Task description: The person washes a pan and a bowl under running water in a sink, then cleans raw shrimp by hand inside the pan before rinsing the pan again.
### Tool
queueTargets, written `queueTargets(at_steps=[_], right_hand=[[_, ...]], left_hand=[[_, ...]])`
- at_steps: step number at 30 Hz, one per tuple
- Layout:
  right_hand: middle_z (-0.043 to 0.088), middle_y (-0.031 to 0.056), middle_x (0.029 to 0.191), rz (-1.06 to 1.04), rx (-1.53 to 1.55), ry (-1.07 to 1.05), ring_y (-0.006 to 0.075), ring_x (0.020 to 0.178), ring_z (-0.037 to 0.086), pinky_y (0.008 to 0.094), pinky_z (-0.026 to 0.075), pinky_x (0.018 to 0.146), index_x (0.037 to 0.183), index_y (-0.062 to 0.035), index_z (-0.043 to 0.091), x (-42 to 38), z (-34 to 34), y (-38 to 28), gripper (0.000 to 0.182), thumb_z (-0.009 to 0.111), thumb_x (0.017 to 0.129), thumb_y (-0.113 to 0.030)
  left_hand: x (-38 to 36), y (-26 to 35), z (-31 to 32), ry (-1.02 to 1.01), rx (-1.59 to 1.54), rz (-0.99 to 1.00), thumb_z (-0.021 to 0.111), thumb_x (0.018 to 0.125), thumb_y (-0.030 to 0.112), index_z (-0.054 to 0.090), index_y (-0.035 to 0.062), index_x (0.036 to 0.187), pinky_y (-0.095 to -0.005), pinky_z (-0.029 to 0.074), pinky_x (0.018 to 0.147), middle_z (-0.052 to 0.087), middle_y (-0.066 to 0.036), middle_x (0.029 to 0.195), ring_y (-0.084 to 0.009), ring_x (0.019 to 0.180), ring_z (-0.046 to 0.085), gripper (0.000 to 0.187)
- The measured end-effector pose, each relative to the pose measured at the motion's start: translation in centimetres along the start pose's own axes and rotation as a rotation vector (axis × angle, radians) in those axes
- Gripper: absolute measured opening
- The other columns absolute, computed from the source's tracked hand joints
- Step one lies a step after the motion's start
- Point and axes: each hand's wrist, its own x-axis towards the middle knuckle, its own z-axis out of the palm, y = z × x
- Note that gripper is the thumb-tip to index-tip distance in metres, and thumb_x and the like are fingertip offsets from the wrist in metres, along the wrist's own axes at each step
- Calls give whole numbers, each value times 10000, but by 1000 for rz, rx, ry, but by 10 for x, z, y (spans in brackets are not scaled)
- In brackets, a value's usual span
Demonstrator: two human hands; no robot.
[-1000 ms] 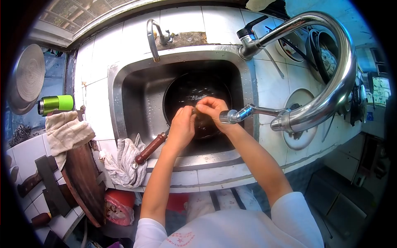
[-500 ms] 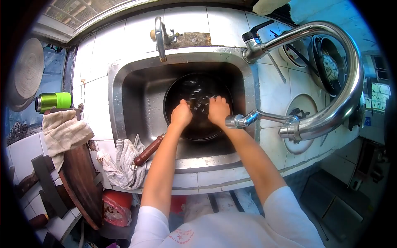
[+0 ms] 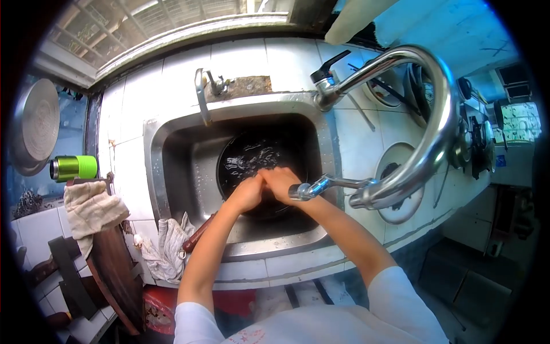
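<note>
A dark round pan (image 3: 229,180) holding rippling water sits in the steel sink. Its brown handle (image 3: 197,234) sticks out over the front left rim. My left hand (image 3: 246,193) is closed above the water, its fingers pressed against those of my right hand (image 3: 278,182). The right hand is curled too, knuckles up. Whatever they may hold between them is hidden by the fingers. Close to my right wrist hangs the jointed spout end (image 3: 306,191) of the big curved faucet (image 3: 444,114).
A small tap (image 3: 203,97) stands behind the sink (image 3: 153,166). To the right is a white plate (image 3: 401,210) with dark pieces on it. A crumpled cloth (image 3: 166,246) lies at the front left, near a wooden board (image 3: 114,264), a cleaver (image 3: 69,275) and a green flask (image 3: 74,167).
My hands have come together from apart, meeting over the near part of the pan. The water ripples more. The view has shifted, so the sink appears lower and further left.
</note>
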Motion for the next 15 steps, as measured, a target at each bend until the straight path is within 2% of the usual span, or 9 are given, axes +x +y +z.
queueTargets(at_steps=[1, 2, 3, 8, 10, 12, 13, 14, 15], right_hand=[[602, 140, 929, -26, -45, 19, 291, 892, 551, 384, 415, 801, 975, -44, 515, -1, 0, -1, 239, 535, 764, -156], [601, 143, 931, -49, -88, 32, 285, 879, 556, 377, 421, 785, 941, -44, 523, -4, 2, 2, 212, 532, 767, -163], [593, 128, 881, -100, -78, 149, 269, 841, 552, 360, 431, 748, 876, -51, 538, -9, -1, 4, 154, 516, 771, -161], [551, 97, 785, 6, -313, 239, 242, 772, 534, 319, 428, 700, 797, -65, 521, -34, -24, -4, 111, 526, 766, -171], [541, 104, 774, 75, -200, 573, 247, 755, 524, 334, 426, 681, 800, -59, 510, -64, -53, -2, 95, 558, 758, -130], [537, 117, 770, 199, 139, 782, 278, 765, 521, 359, 426, 680, 857, -35, 523, -106, -88, -13, 105, 558, 763, -67], [553, 139, 830, 296, 63, 712, 306, 798, 529, 380, 430, 720, 938, -8, 535, -130, -117, -25, 159, 542, 780, -27], [562, 151, 899, 403, -118, 727, 309, 835, 534, 385, 428, 771, 988, 1, 532, -152, -111, 1, 186, 532, 806, -38], [552, 161, 938, 543, -112, 783, 310, 868, 523, 384, 423, 787, 1019, 5, 520, -170, -113, 14, 220, 535, 802, -32]], left_hand=[[-3, 6, 0, -46, -46, -96, 453, 826, 51, 466, 5, 992, -449, 426, 754, 569, -247, 929, -405, 900, 534, 172], [-6, 9, 0, 5, -83, 3, 454, 836, 64, 468, 5, 987, -441, 418, 773, 555, -239, 943, -399, 918, 522, 163], [-7, 5, 3, 1, -55, -18, 457, 837, 66, 467, 1, 971, -438, 416, 771, 550, -234, 927, -397, 905, 520, 150], [-12, -3, -4, 125, 68, -63, 472, 836, 80, 485, 7, 853, -440, 410, 706, 547, -204, 814, -377, 798, 509, 76], [-14, -18, -5, 109, 132, -165, 463, 825, 94, 515, -23, 818, -451, 418, 730, 566, -226, 801, -388, 809, 515, 128], [-16, -21, -8, 144, 187, -120, 473, 808, 83, 522, -13, 795, -442, 420, 722, 568, -207, 801, -371, 804, 516, 109], [-19, -22, -9, 167, 244, -72, 483, 790, 72, 529, -4, 771, -434, 422, 714, 570, -188, 801, -355, 799, 518, 91], [-19, -22, -9, 177, 239, -82, 483, 790, 72, 529, -4, 771, -434, 422, 714, 570, -188, 801, -355, 799, 518, 91], [-18, -20, -8, 192, 295, -62, 495, 783, 73, 535, 17, 764, -413, 419, 726, 566, -162, 797, -332, 809, 517, 71]])
